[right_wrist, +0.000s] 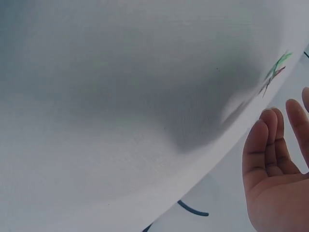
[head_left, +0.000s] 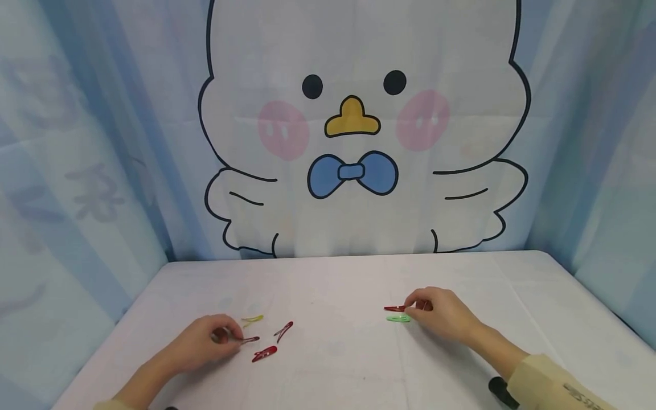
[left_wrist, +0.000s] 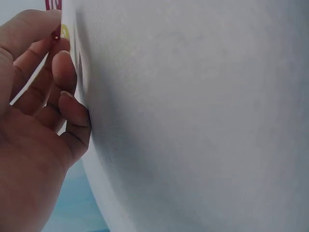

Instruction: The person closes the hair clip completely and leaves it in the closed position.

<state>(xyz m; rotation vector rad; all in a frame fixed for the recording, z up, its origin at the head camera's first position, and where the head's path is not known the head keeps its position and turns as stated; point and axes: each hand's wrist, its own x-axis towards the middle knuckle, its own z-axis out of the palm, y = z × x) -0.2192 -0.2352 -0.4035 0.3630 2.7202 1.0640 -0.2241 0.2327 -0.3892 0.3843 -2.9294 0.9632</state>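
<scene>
My left hand point(head_left: 207, 339) pinches a dark red hair clip point(head_left: 250, 340) between thumb and index finger. In the left wrist view, part of this red clip point(left_wrist: 56, 19) shows at the thumb tip. Close by on the table are a yellow hair clip point(head_left: 253, 320) and two more red hair clips, one slender point(head_left: 283, 331) and one broader point(head_left: 264, 353). My right hand point(head_left: 441, 313) hovers beside a red hair clip point(head_left: 394, 308) and a green hair clip point(head_left: 398, 319). Its fingers point(right_wrist: 257, 147) are loosely bent, with nothing seen between them and the thumb.
A pale cloth covers the table point(head_left: 338, 381). Behind it hangs a curtain point(head_left: 353, 222) printed with a cartoon bird, and more curtains stand at both sides. A black band point(head_left: 502, 392) sits by the right sleeve point(head_left: 550, 384).
</scene>
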